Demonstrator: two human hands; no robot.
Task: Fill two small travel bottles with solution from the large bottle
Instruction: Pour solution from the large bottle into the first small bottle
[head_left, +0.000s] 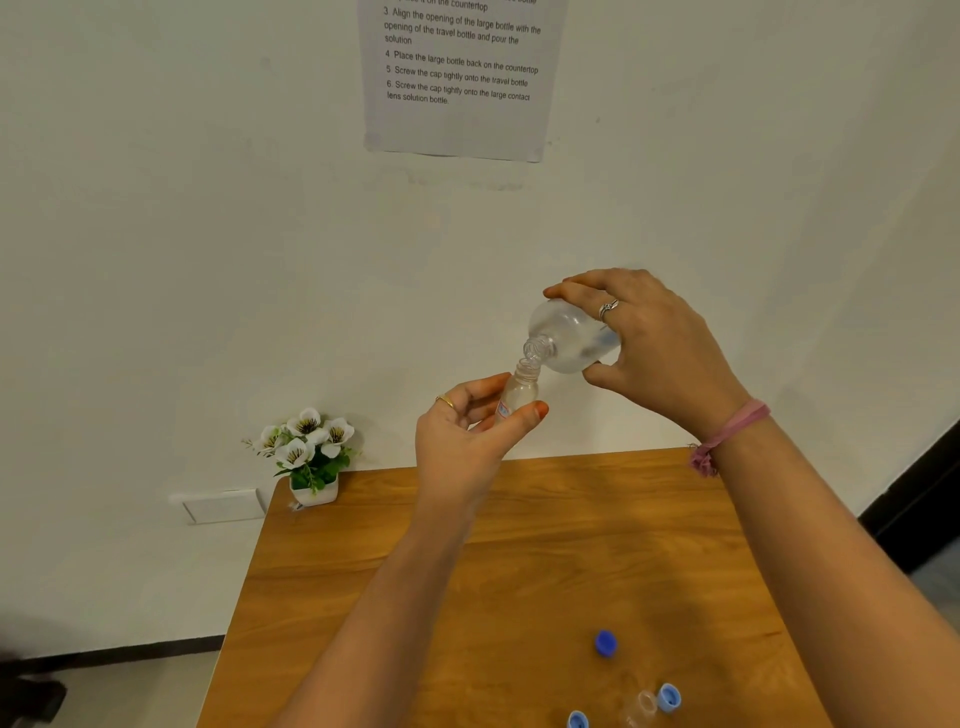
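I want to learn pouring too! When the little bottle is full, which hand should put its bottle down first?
Probably the right hand. It grips the tipped large bottle, which must go upright to stop the flow. The left hand should keep the open travel bottle steady until a light blue cap goes on.

On the wall ahead of you hangs a printed instruction sheet (460, 78); its top is cut off. You can read: "3. Align the opening of the large bottle with the opening of the travel bottle and pour the solution"; "4. Place the large bottle back on the countertop"; "5. Screw the cap tightly onto the travel bottle"; "6. Screw the cap tightly onto the large contact lens solution bottle."
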